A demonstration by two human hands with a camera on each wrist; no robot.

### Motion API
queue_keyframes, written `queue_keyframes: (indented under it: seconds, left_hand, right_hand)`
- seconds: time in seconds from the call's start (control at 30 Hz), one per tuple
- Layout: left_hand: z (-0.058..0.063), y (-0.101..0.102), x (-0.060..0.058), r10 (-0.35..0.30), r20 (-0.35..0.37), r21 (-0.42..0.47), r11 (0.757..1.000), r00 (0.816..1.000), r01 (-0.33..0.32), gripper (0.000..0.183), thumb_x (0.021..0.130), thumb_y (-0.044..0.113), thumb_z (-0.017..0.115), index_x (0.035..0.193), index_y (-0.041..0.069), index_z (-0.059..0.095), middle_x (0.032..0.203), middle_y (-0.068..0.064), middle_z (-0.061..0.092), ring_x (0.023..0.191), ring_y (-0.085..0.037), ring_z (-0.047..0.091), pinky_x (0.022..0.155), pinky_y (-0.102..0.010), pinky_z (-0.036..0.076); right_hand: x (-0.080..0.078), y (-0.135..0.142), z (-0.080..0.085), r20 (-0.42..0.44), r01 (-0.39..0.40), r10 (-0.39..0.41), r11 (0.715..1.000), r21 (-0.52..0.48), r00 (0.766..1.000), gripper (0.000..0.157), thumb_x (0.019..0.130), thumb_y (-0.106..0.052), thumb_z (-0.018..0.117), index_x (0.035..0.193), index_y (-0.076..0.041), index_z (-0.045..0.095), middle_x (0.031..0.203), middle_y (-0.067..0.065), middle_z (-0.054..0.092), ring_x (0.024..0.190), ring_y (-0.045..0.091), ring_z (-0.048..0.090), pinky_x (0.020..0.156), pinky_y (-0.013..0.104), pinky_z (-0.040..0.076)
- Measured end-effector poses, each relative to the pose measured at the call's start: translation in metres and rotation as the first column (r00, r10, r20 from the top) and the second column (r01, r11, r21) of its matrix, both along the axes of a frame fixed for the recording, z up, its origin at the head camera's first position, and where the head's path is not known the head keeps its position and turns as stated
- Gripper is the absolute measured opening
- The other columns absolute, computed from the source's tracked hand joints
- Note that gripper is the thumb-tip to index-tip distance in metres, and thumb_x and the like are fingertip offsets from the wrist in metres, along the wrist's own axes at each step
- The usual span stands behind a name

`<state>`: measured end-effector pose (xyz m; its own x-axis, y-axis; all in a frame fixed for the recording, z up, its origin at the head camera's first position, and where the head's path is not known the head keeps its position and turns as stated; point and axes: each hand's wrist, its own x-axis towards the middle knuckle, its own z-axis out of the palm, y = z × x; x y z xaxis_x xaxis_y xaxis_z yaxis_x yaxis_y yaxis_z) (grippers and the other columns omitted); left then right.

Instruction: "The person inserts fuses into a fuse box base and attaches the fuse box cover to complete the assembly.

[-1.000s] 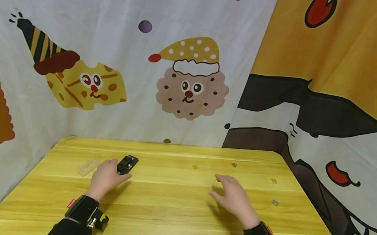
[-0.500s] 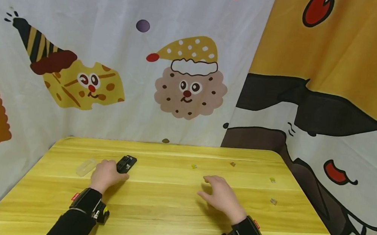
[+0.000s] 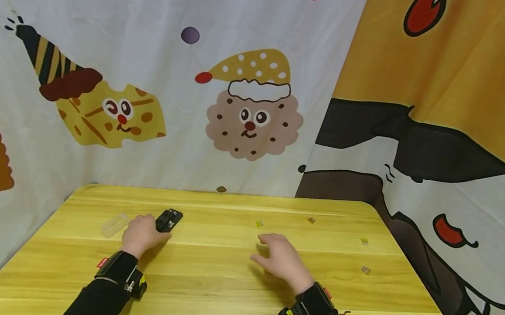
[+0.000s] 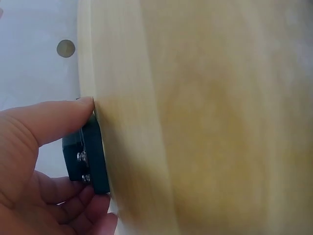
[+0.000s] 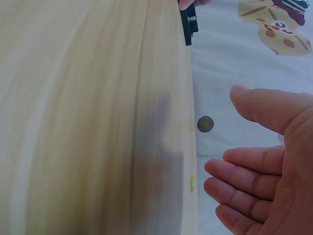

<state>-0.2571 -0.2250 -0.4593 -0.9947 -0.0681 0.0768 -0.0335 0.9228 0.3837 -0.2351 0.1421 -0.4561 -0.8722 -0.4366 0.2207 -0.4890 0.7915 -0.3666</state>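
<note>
My left hand [image 3: 141, 236] grips a small black rectangular device [image 3: 169, 220] that lies on the table. In the left wrist view its side shows two metal, screw-like parts, with my thumb [image 4: 61, 117] on one edge and fingers [image 4: 73, 208] curled at the other. What kind of device it is, I cannot tell. My right hand [image 3: 282, 263] hovers over the middle of the table, fingers apart and holding nothing. A tiny yellow-green piece [image 3: 259, 223] lies beyond its fingertips; the right wrist view shows this yellow piece [image 5: 192, 183] near the table's far edge.
Just left of my left hand lies a clear plastic case or lid [image 3: 114, 225]. Toward the right sit a small brown piece [image 3: 311, 220], another yellow piece [image 3: 364, 241] and a brownish piece [image 3: 366, 270]. A printed curtain [image 3: 142, 167] hangs behind the wooden table [image 3: 202, 294].
My right hand has moved left across the table, staying empty. The left hand keeps its place on the black device. The head view has shifted slightly.
</note>
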Motion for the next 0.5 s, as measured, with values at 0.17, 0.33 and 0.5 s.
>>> queue_keyframes:
  seconds: [0.17, 0.33, 0.5]
  left_hand:
    - [0.0, -0.001, -0.003, -0.004, -0.008, -0.001, 1.0, 1.0, 0.004, 0.044, 0.07, 0.035, 0.075, 0.078, -0.005, 0.058, 0.068, -0.013, 0.052, 0.059, -0.027, 0.049, 0.052, -0.04, 0.041]
    - [-0.001, 0.001, -0.005, 0.012, -0.001, 0.007, 1.0, 1.0, -0.012, 0.037, 0.067, 0.033, 0.074, 0.073, 0.001, 0.057, 0.064, -0.009, 0.051, 0.056, -0.025, 0.047, 0.05, -0.036, 0.038]
    - [0.001, 0.002, -0.003, 0.027, 0.021, 0.046, 0.999, 0.999, -0.028, 0.033, 0.066, 0.03, 0.073, 0.07, 0.003, 0.054, 0.064, -0.008, 0.05, 0.056, -0.024, 0.045, 0.05, -0.034, 0.035]
  right_hand:
    - [-0.003, -0.009, 0.001, 0.006, -0.019, 0.019, 1.0, 0.009, 1.0, 0.055, 0.084, -0.041, 0.065, 0.123, -0.003, 0.056, 0.11, 0.009, 0.062, 0.105, 0.029, 0.054, 0.088, 0.041, 0.042]
    - [-0.005, -0.017, 0.002, 0.006, -0.035, 0.035, 0.999, 0.0, 0.999, 0.055, 0.084, -0.04, 0.064, 0.124, -0.003, 0.056, 0.11, 0.009, 0.062, 0.105, 0.027, 0.054, 0.088, 0.041, 0.042]
    - [-0.008, -0.026, 0.004, 0.0, -0.06, 0.06, 0.998, 0.004, 0.998, 0.054, 0.085, -0.04, 0.064, 0.124, -0.004, 0.056, 0.11, 0.007, 0.062, 0.104, 0.025, 0.055, 0.089, 0.039, 0.042]
